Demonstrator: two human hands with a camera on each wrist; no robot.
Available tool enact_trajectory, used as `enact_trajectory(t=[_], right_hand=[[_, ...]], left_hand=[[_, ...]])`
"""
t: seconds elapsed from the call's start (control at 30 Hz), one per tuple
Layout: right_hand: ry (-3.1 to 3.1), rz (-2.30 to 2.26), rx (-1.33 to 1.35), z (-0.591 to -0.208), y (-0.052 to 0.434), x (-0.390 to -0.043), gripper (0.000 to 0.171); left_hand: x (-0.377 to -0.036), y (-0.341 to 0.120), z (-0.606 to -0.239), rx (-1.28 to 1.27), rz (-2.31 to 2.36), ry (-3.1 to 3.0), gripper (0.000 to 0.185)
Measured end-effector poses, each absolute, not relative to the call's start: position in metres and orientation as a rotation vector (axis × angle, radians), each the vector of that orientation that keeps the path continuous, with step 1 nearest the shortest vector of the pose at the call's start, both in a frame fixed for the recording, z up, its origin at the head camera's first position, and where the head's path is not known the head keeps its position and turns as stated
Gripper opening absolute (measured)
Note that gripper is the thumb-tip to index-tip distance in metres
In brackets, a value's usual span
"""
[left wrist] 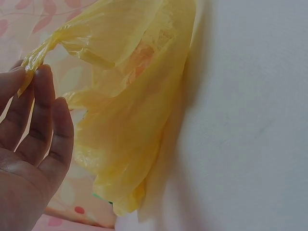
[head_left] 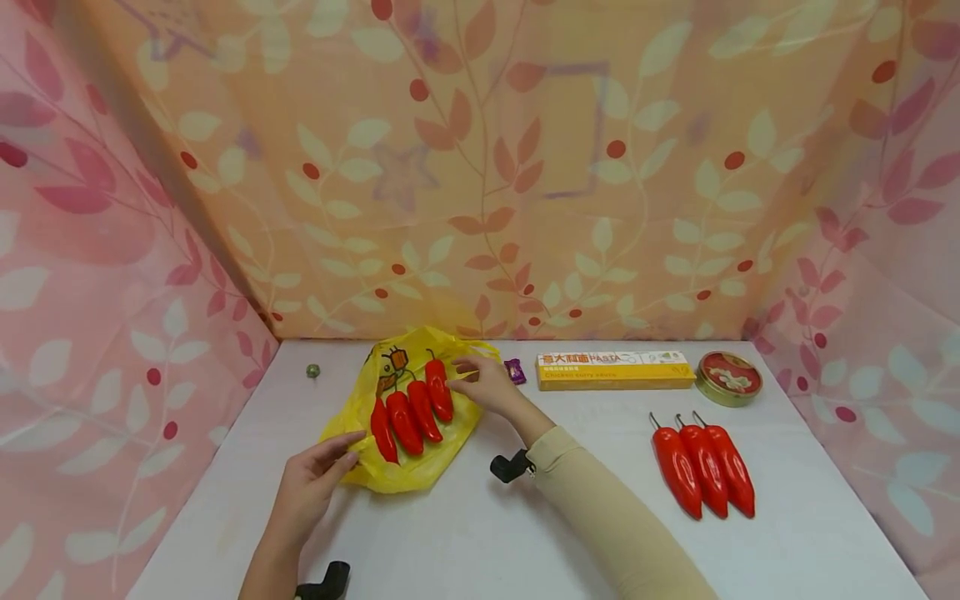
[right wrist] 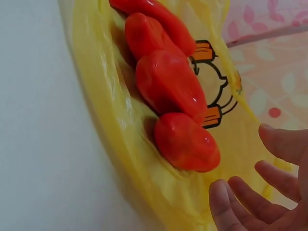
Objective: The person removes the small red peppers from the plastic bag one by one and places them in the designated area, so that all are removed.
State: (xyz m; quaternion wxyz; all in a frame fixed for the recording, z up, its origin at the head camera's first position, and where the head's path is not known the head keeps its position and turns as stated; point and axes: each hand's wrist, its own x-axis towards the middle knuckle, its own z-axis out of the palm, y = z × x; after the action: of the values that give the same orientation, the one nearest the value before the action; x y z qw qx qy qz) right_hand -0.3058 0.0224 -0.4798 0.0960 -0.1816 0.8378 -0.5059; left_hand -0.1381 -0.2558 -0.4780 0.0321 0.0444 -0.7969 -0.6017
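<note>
Yellow plastic bag [head_left: 408, 417] lies on the white counter [head_left: 525, 517] toward its far left part, with four red peppers [head_left: 411, 412] lying side by side on top of it. The left hand [head_left: 311, 487] pinches a twisted handle or edge of the bag between thumb and fingertips at the bag's near corner; the left wrist view shows the fingers [left wrist: 43, 120] nearly straight, with the twisted yellow strip held at their tips and the rest of the film hanging loose against the counter. The right hand [head_left: 487, 385] is at the bag's far right edge, beside the topmost pepper; from the head view its fingers seem to touch or nip the plastic there, while the right wrist view shows the fingers [right wrist: 250, 202] loosely spread next to the bag, so whether it really grips the film I cannot tell. A printed cartoon figure shows on the bag beside the peppers. The counter is bare in front of the bag and between the two arms, and patterned cloth walls close it in at the back and on both sides. Just beyond the right hand lies a small purple wrapper [head_left: 515, 371], then a long yellow pasta box [head_left: 615, 370] and a round tin [head_left: 729, 377]. Three more red peppers [head_left: 703, 467] lie together well to the right, and a small dark object [head_left: 313, 370] sits left of the bag near the back edge.
</note>
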Motion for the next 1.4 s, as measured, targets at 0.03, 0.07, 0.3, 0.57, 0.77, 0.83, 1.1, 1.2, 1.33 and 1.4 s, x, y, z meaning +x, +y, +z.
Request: enact_trajectory(t=[0.03,0.07,0.3,0.57,0.77,0.83,1.1,1.2,1.33,1.4], right_hand=[[2.478,-1.497,-0.520,-0.481,0.019,-0.307,0.051],[2.481,-1.494,-0.507,-0.481,0.015,-0.309,0.052],[2.532,-1.420,-0.435,-0.486,-0.007,-0.313,0.047],[2.553,-1.372,-0.379,-0.491,-0.022,-0.313,0.054],[2.554,-1.330,-0.378,-0.499,-0.024,-0.313,0.054],[2.544,-1.329,-0.371,-0.501,-0.024,-0.312,0.054],[2.542,-1.401,-0.370,-0.502,-0.026,-0.314,0.051],[2.537,-1.415,-0.387,-0.503,-0.025,-0.315,0.053],[2.538,-1.430,-0.419,-0.505,-0.024,-0.315,0.052],[2.525,-1.462,-0.422,-0.505,-0.023,-0.315,0.050]], left_hand=[[-0.138,-0.256,-0.478,0.135,-1.851,-2.455,0.034],[-0.138,-0.256,-0.478,0.132,-1.853,-2.453,0.034],[-0.138,-0.256,-0.479,0.093,-1.872,-2.435,0.033],[-0.138,-0.256,-0.478,0.092,-1.873,-2.431,0.032],[-0.137,-0.256,-0.478,0.099,-1.863,-2.435,0.033],[-0.137,-0.256,-0.477,0.102,-1.857,-2.439,0.033],[-0.137,-0.256,-0.478,0.092,-1.858,-2.437,0.033],[-0.137,-0.256,-0.478,0.080,-1.871,-2.430,0.032],[-0.138,-0.256,-0.479,0.077,-1.865,-2.436,0.032],[-0.138,-0.256,-0.479,0.087,-1.853,-2.446,0.032]])
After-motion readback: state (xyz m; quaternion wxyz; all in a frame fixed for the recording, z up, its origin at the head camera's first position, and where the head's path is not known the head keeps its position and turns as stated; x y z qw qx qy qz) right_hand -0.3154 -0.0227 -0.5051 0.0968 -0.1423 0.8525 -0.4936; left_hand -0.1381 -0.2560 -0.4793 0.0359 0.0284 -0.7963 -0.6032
